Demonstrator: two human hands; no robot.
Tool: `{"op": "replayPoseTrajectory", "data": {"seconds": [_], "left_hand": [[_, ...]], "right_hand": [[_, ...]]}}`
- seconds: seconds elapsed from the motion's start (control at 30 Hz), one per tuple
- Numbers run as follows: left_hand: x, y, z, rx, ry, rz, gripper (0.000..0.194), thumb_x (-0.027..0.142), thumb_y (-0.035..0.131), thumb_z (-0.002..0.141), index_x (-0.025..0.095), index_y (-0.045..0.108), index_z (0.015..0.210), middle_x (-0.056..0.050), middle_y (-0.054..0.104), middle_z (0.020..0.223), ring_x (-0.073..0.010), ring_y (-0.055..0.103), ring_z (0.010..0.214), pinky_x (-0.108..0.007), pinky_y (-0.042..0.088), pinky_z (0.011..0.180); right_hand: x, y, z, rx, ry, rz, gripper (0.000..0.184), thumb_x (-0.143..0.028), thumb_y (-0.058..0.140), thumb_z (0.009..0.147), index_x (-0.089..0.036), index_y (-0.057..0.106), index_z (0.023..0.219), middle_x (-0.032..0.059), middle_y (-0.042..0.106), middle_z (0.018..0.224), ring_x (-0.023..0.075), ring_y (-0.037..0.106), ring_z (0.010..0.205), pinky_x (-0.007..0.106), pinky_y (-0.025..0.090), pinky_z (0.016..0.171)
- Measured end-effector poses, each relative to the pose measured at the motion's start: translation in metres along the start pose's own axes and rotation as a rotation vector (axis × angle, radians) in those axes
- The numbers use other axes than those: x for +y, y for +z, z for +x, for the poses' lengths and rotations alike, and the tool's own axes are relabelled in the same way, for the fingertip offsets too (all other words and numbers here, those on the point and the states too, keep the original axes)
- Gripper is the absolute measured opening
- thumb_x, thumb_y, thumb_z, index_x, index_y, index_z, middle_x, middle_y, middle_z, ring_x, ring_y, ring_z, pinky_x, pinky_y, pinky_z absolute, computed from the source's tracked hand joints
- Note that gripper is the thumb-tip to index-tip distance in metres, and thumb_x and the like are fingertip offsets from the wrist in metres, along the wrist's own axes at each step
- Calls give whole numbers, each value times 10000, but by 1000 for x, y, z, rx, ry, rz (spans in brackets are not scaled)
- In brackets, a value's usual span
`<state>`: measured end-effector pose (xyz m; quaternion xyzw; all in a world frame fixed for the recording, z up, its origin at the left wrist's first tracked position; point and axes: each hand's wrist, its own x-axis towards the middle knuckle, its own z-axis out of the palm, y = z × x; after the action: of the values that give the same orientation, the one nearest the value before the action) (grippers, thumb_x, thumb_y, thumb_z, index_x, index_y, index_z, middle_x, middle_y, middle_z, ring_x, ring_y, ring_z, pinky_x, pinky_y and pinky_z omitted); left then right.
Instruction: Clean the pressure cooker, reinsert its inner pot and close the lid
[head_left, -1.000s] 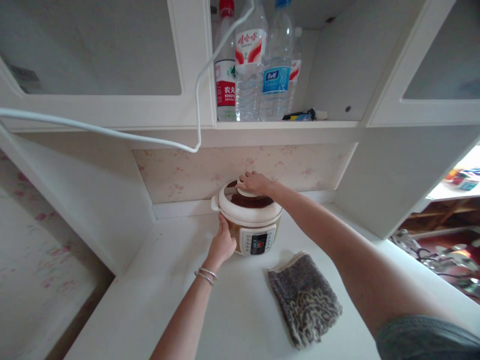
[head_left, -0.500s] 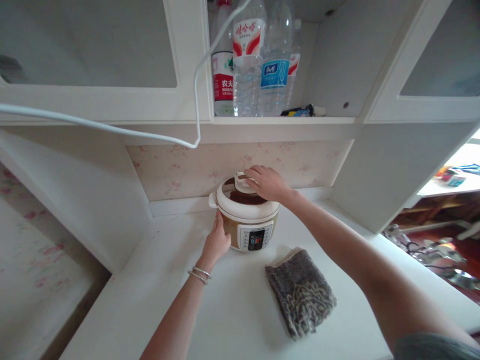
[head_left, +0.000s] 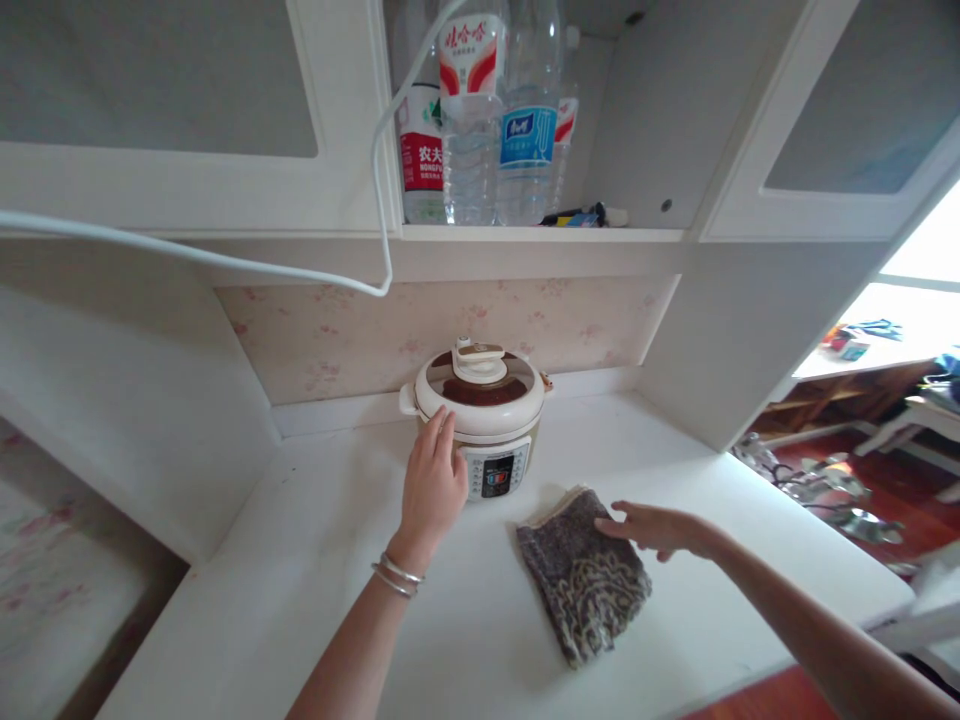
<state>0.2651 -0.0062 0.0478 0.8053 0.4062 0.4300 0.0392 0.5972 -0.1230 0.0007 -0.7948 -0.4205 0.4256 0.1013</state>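
An electric pressure cooker (head_left: 481, 405), white with a brown lid top and a front control panel, stands against the back of the counter, lid on. My left hand (head_left: 435, 480) is at its front left side, fingers extended near the rim; whether they touch it I cannot tell. To the cooker's front right lies a folded grey-brown cloth (head_left: 577, 570) with a pale pattern. Over the cloth's upper right edge is my right hand (head_left: 652, 528), fingers apart and holding nothing; contact with the cloth is unclear.
Several plastic bottles (head_left: 472, 150) stand on the open cabinet shelf (head_left: 540, 235) above. A white cable (head_left: 300, 272) hangs across the upper left. Side panels of the cabinet (head_left: 750, 330) flank the white counter (head_left: 345, 520). Shiny metal objects (head_left: 840, 490) show at the lower right.
My right hand has left the cooker's lid handle and moved down and right to the cloth. My left hand has shifted upward along the cooker's front. The view has turned slightly right.
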Motion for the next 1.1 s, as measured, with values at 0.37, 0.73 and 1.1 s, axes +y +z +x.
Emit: {"op": "replayPoseTrajectory", "data": {"seconds": [0.37, 0.73, 1.1], "left_hand": [[-11, 12, 16, 3, 96, 105, 488, 139, 410, 892, 187, 411, 1378, -98, 434, 1428, -242, 364, 1337, -445, 316, 1116], [-19, 8, 11, -20, 134, 122, 538, 112, 430, 872, 210, 377, 1399, -81, 425, 1443, -233, 368, 1343, -431, 379, 1086], [-15, 12, 8, -9, 63, 83, 569, 65, 423, 849, 223, 385, 1394, -62, 416, 1452, -229, 352, 1351, -438, 385, 1084]], "right_hand": [[-2, 67, -3, -124, -77, 672, 234, -302, 661, 676, -194, 668, 884, 68, 732, 846, 243, 708, 789, 342, 581, 743], [-98, -71, -27, 673, -574, 1048, 594, -304, 788, 648, -264, 547, 1190, 34, 703, 1026, 203, 685, 840, 345, 574, 752], [-322, -64, 40, 524, -1066, -201, 430, -232, 702, 680, -203, 661, 1107, 37, 692, 1088, 222, 611, 1027, 341, 445, 940]]}}
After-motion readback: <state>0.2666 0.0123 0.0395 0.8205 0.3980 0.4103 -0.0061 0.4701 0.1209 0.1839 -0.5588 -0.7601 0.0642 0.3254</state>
